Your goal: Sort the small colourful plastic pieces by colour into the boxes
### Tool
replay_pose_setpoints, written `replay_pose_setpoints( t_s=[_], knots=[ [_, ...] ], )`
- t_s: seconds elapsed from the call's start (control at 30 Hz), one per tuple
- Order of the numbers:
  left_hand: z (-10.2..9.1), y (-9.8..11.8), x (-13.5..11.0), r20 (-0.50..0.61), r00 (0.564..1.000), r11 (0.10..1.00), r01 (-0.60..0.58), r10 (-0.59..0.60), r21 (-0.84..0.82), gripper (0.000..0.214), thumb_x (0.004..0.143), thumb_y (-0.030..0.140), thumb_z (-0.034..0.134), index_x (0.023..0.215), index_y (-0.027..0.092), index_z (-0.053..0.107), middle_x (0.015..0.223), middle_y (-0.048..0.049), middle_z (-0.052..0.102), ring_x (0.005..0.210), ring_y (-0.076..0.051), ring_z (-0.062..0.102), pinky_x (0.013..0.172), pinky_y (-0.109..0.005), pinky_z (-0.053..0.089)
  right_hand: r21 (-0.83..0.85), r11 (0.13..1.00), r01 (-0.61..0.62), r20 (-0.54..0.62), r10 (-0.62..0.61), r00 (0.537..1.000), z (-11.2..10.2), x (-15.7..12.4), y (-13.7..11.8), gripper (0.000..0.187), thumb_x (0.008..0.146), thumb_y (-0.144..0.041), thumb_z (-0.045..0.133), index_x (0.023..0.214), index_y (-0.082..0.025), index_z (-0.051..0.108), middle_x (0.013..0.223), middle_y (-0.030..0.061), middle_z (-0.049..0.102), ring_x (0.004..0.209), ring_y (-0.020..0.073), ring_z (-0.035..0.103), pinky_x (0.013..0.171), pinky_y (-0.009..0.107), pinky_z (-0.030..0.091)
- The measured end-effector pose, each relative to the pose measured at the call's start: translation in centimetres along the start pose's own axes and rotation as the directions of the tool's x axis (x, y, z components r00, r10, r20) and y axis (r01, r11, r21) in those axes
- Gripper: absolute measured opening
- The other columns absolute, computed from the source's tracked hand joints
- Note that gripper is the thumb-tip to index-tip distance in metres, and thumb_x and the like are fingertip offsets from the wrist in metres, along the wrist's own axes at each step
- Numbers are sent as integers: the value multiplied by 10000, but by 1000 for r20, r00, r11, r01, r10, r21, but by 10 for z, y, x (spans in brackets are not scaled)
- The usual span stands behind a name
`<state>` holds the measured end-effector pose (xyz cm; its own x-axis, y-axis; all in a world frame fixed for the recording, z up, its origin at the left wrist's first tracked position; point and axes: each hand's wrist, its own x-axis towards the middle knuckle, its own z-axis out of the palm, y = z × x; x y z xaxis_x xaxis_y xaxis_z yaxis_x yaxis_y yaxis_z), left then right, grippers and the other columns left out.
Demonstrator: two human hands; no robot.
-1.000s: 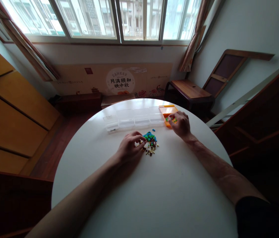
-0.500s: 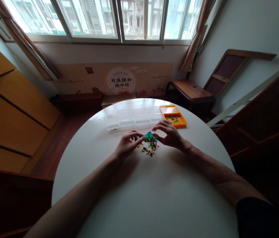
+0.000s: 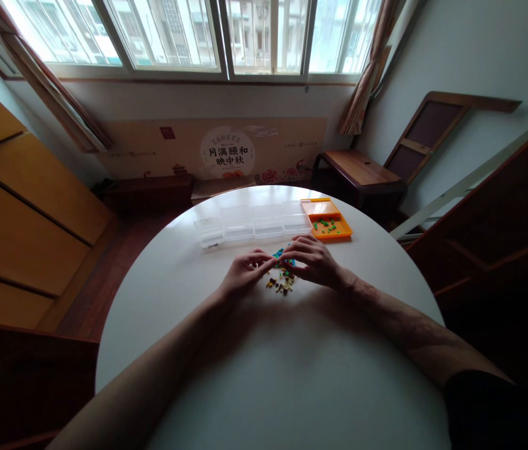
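Observation:
A pile of tiny coloured bricks (image 3: 285, 286) in blue, green, yellow, tan and brown lies on the white round table (image 3: 264, 381). At its left side is my left hand (image 3: 246, 270), thumb and fingers pinched together on something too small to make out. My right hand (image 3: 309, 259) reaches over the pile from the right, its fingertips meeting those of my left hand. Its fingers are bent and drawn together; what they hold, if anything, is hidden. Both hands cover part of the blue and green pieces.
Behind the pile lies a clear plastic compartment box (image 3: 254, 230). Touching its right end is an orange tray (image 3: 340, 234) with several green pieces in its front section. Past the table stand a wooden stool (image 3: 362, 169) and a printed cardboard panel (image 3: 160, 147) under the window.
My right hand has moved left and slightly down, from beside the orange tray to my left fingertips, and its fingers have drawn together. My left hand stays nearly in place.

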<state>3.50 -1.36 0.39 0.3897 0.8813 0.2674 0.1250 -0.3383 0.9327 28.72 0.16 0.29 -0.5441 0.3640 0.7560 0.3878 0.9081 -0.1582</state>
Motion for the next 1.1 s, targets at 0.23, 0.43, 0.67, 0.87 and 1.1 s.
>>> replay_pose_setpoints(
  t_s=[0.23,0.43,0.67,0.87,1.1],
  knots=[
    [-5,-1,-1,-90,992,980,-71,89,187,279,1002,475,774,979,219,880,944,-59,755,793,-159,639,700,-276,509,-76,976,-202,-119,192,974,-16,-4,19,36,1014,-296,760,1039,-292,787,994,17,814,941,242,734,1000,463,568],
    [-9,-2,-5,-67,985,931,-126,159,343,209,1016,403,755,971,225,854,974,-62,739,784,-156,621,611,-246,496,-281,747,-603,-289,533,795,-46,-32,72,140,974,-342,725,899,-234,771,940,65,797,900,285,699,971,471,521],
    [-9,2,-7,-36,984,830,-129,176,542,90,998,282,759,995,254,844,1037,-45,761,785,-156,651,705,-282,529,-329,682,-653,-258,600,757,-47,-37,77,118,943,-334,729,968,-228,775,1039,103,796,1020,338,672,1015,525,511],
    [-9,0,-6,-56,983,806,-109,173,582,74,976,261,773,1014,264,837,1027,-38,749,815,-167,660,714,-287,523,-108,946,-306,96,316,944,-20,-10,27,103,1033,-306,713,1073,-271,801,1082,57,789,1046,278,694,1012,469,546],
    [-9,0,-5,-44,985,805,-111,168,583,80,977,280,771,1017,257,835,1020,-43,738,792,-162,643,694,-287,522,-114,938,-327,165,342,925,9,-11,7,40,997,-287,816,1035,-285,829,1035,40,785,1017,252,685,931,404,533]
  ],
)
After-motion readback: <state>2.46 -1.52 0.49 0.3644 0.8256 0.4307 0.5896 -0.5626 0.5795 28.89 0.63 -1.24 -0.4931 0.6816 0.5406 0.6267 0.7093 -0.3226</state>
